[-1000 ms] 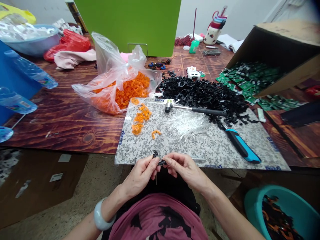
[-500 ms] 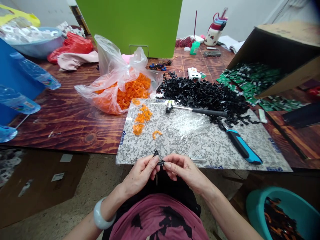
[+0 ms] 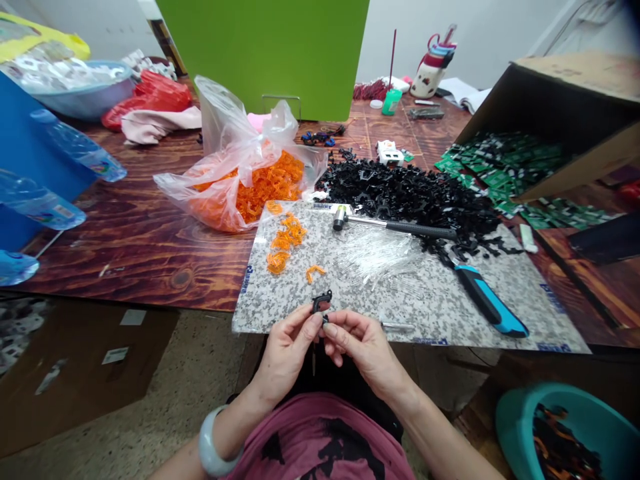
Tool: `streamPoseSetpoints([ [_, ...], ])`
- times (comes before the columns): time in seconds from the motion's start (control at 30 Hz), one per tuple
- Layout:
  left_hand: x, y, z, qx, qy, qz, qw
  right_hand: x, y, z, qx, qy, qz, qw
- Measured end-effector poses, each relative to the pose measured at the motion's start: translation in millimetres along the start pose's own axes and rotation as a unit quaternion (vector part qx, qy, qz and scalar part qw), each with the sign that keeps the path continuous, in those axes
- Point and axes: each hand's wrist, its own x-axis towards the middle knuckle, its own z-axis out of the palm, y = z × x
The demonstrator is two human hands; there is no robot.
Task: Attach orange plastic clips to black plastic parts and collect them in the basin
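The black curved plastic part (image 3: 317, 304) sits between your 2 hands, its hooked end rising above your fingertips. Your left hand (image 3: 290, 350) pinches it between thumb and fingers; your right hand (image 3: 363, 347) is drawn narrow on its lower end, beside your left thumb. Just beyond, on the granite-patterned board (image 3: 280, 303), lies 1 orange U-shaped clip (image 3: 311, 271), with clear thin strands (image 3: 375, 257) to its right. Farther out are a mallet (image 3: 420, 230), a heap of black parts (image 3: 410, 190) and blue-and-black-handled pliers (image 3: 493, 303).
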Motion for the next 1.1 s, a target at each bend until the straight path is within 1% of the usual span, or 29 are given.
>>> streamPoseSetpoints([
  [0.1, 2, 0, 0.8, -0.045, -0.005, -0.028, 0.999, 0, -1, 0, -0.018, 0.003, -0.007, 1.0],
  [0.2, 3, 1, -1.1, -0.028, 0.017, -0.024, 0.999, 0, -7, -5, -0.064, 0.01, -0.015, 0.998],
  [0.27, 4, 2, -2.2, -0.005, 0.022, -0.018, 1.0, 1, -14, -10, -0.101, 0.039, -0.034, 0.994],
  [0.37, 4, 5, -1.7, -0.022, 0.006, -0.033, 0.999, 3, -26, -15, -0.133, 0.079, -0.059, 0.986],
  [0.43, 3, 7, -0.3, -0.045, -0.006, -0.054, 0.997, 5, -31, -15, -0.143, 0.073, -0.06, 0.985],
  [0.53, 2, 7, 1.3, -0.06, -0.011, -0.076, 0.995, 7, -34, -14, -0.161, 0.047, -0.05, 0.985],
  [0.67, 1, 6, 1.4, -0.07, -0.011, -0.072, 0.995, 9, -32, -14, -0.156, 0.037, -0.034, 0.987],
  [0.83, -1, 3, 1.9, -0.065, -0.038, -0.074, 0.994, 9, -28, -14, -0.126, 0.039, -0.023, 0.991],
  [0.93, -1, 3, 1.9, -0.029, -0.038, -0.058, 0.997, 8, -30, -15, -0.151, 0.028, -0.023, 0.988],
  [1.1, -2, 2, 2.0, 0.038, -0.034, -0.004, 0.999, 8, -34, -15, -0.199, -0.001, -0.03, 0.98],
])
